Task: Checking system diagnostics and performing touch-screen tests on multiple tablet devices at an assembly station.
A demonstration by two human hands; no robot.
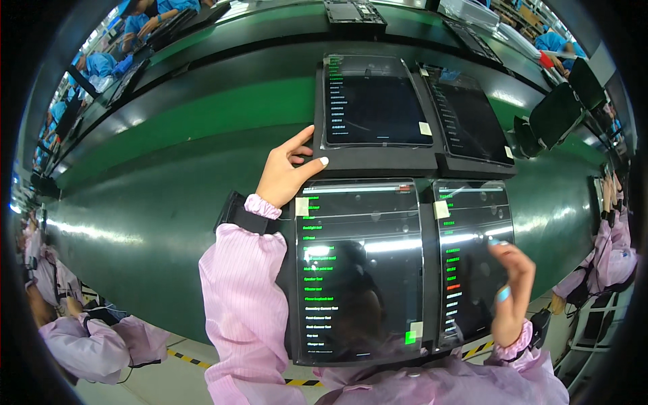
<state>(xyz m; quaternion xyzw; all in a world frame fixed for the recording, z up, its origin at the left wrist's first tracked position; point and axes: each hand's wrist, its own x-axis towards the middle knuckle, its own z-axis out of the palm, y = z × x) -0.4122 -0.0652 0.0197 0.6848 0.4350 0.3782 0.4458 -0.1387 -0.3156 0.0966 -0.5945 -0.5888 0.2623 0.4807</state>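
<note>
My left hand [290,169] grips the near left corner of a black foam tray [378,159], thumb on its front and fingers along its side. In that tray lies a tablet [378,101], its dark screen showing a green and white list. Nearer me is another tablet [358,270] with a mostly green list, small yellowish stickers and a green square. My right hand [514,287] holds nothing; its index finger points over the near right tablet [466,310], fingers apart. I cannot tell whether the fingertip touches the screen. One list line there is red.
A fourth tablet [466,115] lies at the far right in its own tray. Beyond the green table [155,175], devices [354,13] sit along a dark raised line. Black stands [557,115] are at the right. Co-workers in blue [101,64] and pink [94,347] sit around.
</note>
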